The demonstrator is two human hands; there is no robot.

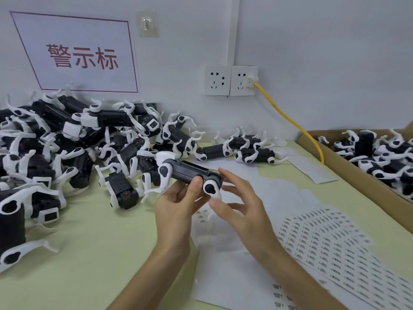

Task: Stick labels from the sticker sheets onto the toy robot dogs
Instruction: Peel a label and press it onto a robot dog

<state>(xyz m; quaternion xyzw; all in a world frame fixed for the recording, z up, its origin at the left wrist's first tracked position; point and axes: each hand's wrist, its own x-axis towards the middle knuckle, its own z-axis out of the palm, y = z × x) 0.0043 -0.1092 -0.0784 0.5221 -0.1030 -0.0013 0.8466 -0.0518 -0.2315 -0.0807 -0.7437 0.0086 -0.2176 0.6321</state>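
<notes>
Left hand (176, 205) grips one toy dog (190, 173) above the table, right hand (238, 205) hovers loosely spread by its rear leg, no label visible on it, sticker sheets (335, 245) lie right, box (348, 173) part-filled, big pile (55, 142) probably still unlabelled.

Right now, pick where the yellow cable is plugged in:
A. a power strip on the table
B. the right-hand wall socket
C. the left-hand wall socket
B: the yellow cable ends in a white plug seated in the right-hand wall socket; the left-hand wall socket has nothing in it.
</notes>
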